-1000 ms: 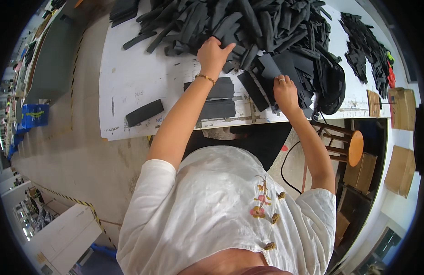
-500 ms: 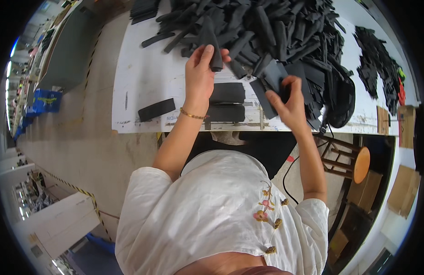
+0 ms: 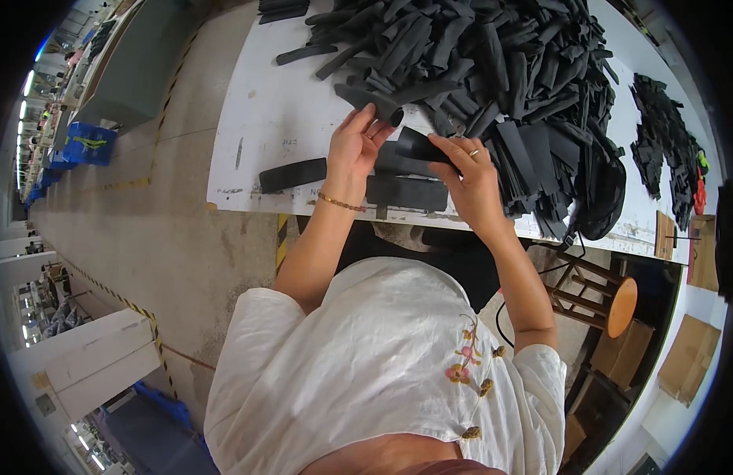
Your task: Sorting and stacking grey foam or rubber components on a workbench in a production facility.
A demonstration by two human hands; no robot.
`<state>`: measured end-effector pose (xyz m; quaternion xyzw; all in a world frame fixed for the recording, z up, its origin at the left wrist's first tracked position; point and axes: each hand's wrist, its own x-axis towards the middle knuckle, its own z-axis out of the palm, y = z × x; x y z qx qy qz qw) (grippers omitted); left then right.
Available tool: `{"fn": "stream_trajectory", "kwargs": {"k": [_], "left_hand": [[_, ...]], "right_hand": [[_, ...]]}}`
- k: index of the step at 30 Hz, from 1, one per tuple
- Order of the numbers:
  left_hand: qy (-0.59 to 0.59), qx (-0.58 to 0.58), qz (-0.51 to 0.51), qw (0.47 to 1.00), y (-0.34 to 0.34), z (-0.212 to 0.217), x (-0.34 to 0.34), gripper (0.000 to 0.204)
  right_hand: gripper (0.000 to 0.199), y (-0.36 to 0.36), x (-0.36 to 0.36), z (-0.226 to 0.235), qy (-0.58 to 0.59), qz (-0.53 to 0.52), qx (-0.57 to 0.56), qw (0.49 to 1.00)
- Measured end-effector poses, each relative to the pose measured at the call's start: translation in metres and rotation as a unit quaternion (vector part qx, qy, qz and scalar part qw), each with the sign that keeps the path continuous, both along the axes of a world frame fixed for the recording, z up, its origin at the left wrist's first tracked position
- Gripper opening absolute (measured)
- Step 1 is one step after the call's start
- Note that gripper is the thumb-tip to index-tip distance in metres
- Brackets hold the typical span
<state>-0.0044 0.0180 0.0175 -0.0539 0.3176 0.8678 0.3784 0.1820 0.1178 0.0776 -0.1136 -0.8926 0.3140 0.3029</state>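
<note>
My left hand (image 3: 353, 157) is closed on a black rolled piece (image 3: 365, 98) of sheet material, with its open end facing right. My right hand (image 3: 473, 180) pinches a flat black strip (image 3: 416, 145) between thumb and fingers, near the rolled piece's end. Beneath my hands, a black strip (image 3: 406, 193) lies near the table's front edge, with another black piece partly hidden just behind it. A separate strip (image 3: 291, 175) rests to the left of my left wrist.
A big heap of black rolled pieces (image 3: 493, 59) covers the back of the white table (image 3: 251, 119). Overlapping flat strips (image 3: 525, 158) and a black bag (image 3: 604, 194) lie at right. Another dark pile (image 3: 659, 142) is farther right. A wooden stool (image 3: 620, 307) stands below.
My right hand has come left from the stack of flat strips, bringing one strip up to the rolled piece. The rolled piece in my left hand has turned from upright to more level.
</note>
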Motion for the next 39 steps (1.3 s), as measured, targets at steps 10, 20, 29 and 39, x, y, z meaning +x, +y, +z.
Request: {"fn": "stream_trajectory", "kwargs": {"k": [10, 20, 29, 39], "left_hand": [[0.032, -0.012, -0.036, 0.999, -0.006, 0.007, 0.006, 0.016], [0.020, -0.012, -0.069, 0.997, -0.006, 0.009, 0.008, 0.018], [0.019, 0.036, -0.099, 0.994, -0.006, 0.018, 0.014, 0.018], [0.079, 0.005, -0.049, 0.996, -0.008, 0.027, 0.022, 0.018]], "right_hand": [[0.028, 0.009, -0.011, 0.014, 0.005, -0.059, 0.120, 0.991], [0.026, 0.018, -0.012, 0.016, 0.019, -0.054, 0.163, 0.985], [0.027, 0.024, -0.010, 0.014, -0.001, -0.065, 0.208, 0.976], [0.029, 0.019, -0.006, 0.017, 0.025, -0.069, 0.213, 0.974]]}}
